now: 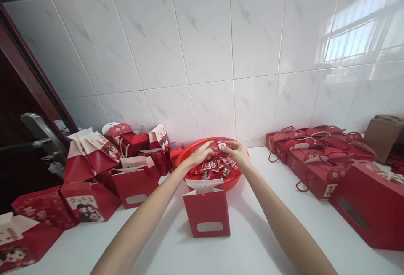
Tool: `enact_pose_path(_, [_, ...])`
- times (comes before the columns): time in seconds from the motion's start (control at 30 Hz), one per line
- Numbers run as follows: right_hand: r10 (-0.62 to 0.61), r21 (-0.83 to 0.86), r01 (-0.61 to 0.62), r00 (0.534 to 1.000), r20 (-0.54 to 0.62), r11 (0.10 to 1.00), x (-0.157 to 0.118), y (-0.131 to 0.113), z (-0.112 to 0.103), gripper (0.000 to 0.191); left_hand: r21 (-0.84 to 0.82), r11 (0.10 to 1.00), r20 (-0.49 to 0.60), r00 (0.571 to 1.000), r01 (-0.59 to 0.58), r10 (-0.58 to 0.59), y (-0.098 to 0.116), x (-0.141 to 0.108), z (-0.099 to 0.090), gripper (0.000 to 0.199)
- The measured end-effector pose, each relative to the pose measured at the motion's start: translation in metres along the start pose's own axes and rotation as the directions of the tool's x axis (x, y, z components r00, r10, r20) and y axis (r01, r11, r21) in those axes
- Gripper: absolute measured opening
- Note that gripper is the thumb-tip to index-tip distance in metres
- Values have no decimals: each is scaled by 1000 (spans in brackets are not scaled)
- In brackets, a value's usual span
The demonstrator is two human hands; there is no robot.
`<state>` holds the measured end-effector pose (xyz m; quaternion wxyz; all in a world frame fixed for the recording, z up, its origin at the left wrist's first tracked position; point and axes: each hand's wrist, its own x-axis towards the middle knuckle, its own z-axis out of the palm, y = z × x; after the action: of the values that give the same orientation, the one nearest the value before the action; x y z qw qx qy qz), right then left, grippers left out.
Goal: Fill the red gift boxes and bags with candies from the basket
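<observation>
Above a red plastic basket (pixel 232 185) at the foot of the tiled wall, my two hands are close together. My right hand (pixel 237 153) pinches a small wrapped candy (pixel 221 145) with a dark red and white wrapper. To its left, my left hand (pixel 202 154) reaches over the basket with fingers partly stretched and apart. Its fingertips are near the candy; whether they touch it is unclear. Several wrapped candies (pixel 217 166) lie in the basket. Between my forearms stands a red gift box (pixel 206 212), upright, its top flaps up and a clear window low on its front.
Several red gift boxes (pixel 135 184) crowd the left side, many with raised flaps. Closed red boxes (pixel 318 174) with cord handles stand in rows on the right, and a brown cardboard box (pixel 383 136) is behind them. A door handle (pixel 39 127) juts in at left.
</observation>
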<state>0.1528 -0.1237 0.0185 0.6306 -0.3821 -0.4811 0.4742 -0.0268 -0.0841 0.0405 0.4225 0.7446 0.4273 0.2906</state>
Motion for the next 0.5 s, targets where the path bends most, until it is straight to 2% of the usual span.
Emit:
enact_pose_path(0.03, [-3, -10, 3, 1000, -30, 1000, 3, 4, -2, 38, 212, 977, 36, 999, 31, -40, -4, -1, -2, 60])
enact_pose_path(0.1, [-1, -29, -2, 997, -78, 1000, 6, 12, -4, 32, 560, 827, 150, 976, 47, -157, -11, -4, -4, 45])
enact_pose_path(0.17, [-2, -50, -4, 994, -112, 999, 8, 18, -5, 30, 716, 698, 220, 937, 33, -270, -15, -5, -2, 31])
enact_pose_path(0.23, [-4, -73, -5, 993, -120, 997, 9, 21, -5, 31, 759, 648, 204, 924, 58, -322, -19, -5, 3, 34])
enact_pose_path(0.37, [-4, -119, -11, 992, -126, 993, 9, 23, -6, 31, 824, 550, 122, 908, 133, -402, -22, 1, 10, 74])
enact_pose_path(0.5, [-7, -164, -19, 987, -158, 986, 9, 23, -7, 29, 822, 543, 122, 879, 172, -461, -23, 1, 7, 95])
